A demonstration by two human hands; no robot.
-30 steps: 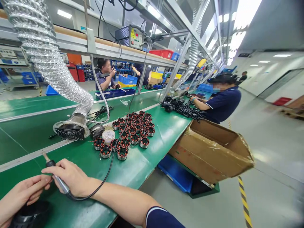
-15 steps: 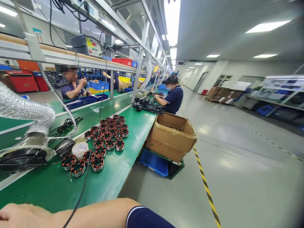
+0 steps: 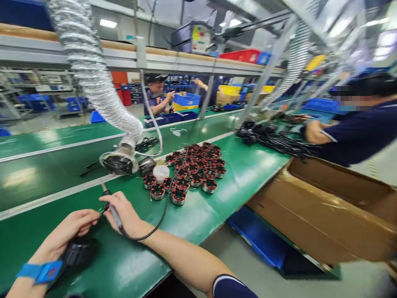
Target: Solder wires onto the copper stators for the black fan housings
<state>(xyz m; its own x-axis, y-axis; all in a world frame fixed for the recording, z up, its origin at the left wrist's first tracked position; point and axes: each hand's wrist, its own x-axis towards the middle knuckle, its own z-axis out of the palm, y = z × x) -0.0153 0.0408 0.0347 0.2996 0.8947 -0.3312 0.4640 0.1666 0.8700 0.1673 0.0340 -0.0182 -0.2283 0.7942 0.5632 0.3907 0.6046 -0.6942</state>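
Observation:
My right hand (image 3: pixel 125 211) is closed round the grey handle of a soldering iron (image 3: pixel 114 215), whose tip points up and away from me. A black cord runs from the handle over my forearm toward the stators. My left hand (image 3: pixel 77 225), with a blue wrist strap (image 3: pixel 40 271), pinches thin wire ends (image 3: pixel 101 211) close to my right fingers. Beneath the left hand is a blurred black object (image 3: pixel 80 250) with a cord; its kind cannot be made out. Several copper-wound motor stators (image 3: pixel 198 165) stand grouped on the green bench (image 3: pixel 173 231), beyond my right hand.
A round white container (image 3: pixel 161 173) stands beside the stators. Left of it sits a fume extractor fan (image 3: pixel 119 161) under a silver duct. Black cables (image 3: pixel 273 138) lie farther right. A cardboard box (image 3: pixel 316 211) stands off the bench edge near a co-worker (image 3: pixel 362 128); another person sits across.
The view has swung left and down, so both hands and the soldering iron now show. Earlier only my right forearm and part of that hand were visible.

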